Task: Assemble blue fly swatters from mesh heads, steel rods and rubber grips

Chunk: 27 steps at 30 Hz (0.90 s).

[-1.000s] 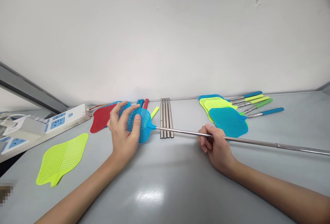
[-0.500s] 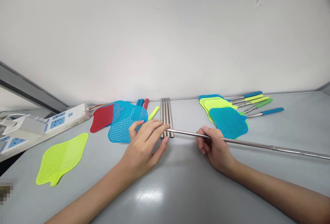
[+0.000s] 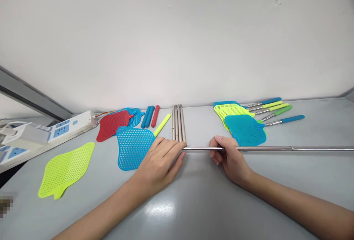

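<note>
My right hand (image 3: pixel 231 160) is wrapped round a long steel telescopic rod (image 3: pixel 260 148), which lies level and runs out past the right edge. Around the rod's left end, my left hand (image 3: pixel 163 159) is closed. A blue perforated fly swatter head (image 3: pixel 134 148) sticks out to the left from under that hand, its neck hidden by the fingers. Whether head and rod are joined cannot be seen. Just beyond the left hand lie several steel rods (image 3: pixel 178 122) side by side and a yellow-green grip sleeve (image 3: pixel 162 125).
On the left lie a yellow-green swatter head (image 3: pixel 66 170), a red one (image 3: pixel 113 124) and blue ones (image 3: pixel 136 118). Blue sleeves (image 3: pixel 148 116) and a red sleeve (image 3: pixel 155 116) are by the wall. Several complete swatters (image 3: pixel 245 131) are piled at right. A power strip (image 3: pixel 69 126) stands far left.
The blue swatter head has swung down and turned flatter, uncovering the red head and the sleeves. The rod has gone from slanting to level, and my left hand has shifted slightly right and nearer.
</note>
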{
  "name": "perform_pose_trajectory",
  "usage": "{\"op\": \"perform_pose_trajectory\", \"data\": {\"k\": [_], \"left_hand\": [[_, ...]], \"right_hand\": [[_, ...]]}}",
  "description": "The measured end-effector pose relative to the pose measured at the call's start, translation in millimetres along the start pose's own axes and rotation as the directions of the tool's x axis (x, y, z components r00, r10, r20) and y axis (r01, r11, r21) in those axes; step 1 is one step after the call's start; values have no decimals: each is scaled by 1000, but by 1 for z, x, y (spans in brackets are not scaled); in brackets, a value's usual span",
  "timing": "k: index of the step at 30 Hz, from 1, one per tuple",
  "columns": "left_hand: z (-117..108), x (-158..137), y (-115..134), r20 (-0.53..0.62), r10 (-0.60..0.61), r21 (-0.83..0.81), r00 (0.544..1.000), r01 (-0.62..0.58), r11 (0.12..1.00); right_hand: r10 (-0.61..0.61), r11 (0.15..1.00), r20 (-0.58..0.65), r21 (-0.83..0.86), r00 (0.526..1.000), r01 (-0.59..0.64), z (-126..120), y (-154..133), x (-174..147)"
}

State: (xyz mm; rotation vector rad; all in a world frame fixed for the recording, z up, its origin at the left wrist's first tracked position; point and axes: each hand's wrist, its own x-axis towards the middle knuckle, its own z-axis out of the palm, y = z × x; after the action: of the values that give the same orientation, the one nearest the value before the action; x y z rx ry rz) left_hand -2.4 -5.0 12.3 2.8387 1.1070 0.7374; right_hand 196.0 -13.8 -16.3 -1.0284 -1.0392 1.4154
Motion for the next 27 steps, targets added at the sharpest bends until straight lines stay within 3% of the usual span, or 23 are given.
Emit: {"op": "perform_pose_trajectory", "data": {"k": [9,27], "left_hand": [[4,-4,2,45,-13,1,999,13,1000],[6,-5,4,-21,-3,50,1000,4,999]], "right_hand": [[-10,1000,-10,-4,1000,10,-1,3,1],[7,1000,-13,-18,1000,-7,1,0,1]]}}
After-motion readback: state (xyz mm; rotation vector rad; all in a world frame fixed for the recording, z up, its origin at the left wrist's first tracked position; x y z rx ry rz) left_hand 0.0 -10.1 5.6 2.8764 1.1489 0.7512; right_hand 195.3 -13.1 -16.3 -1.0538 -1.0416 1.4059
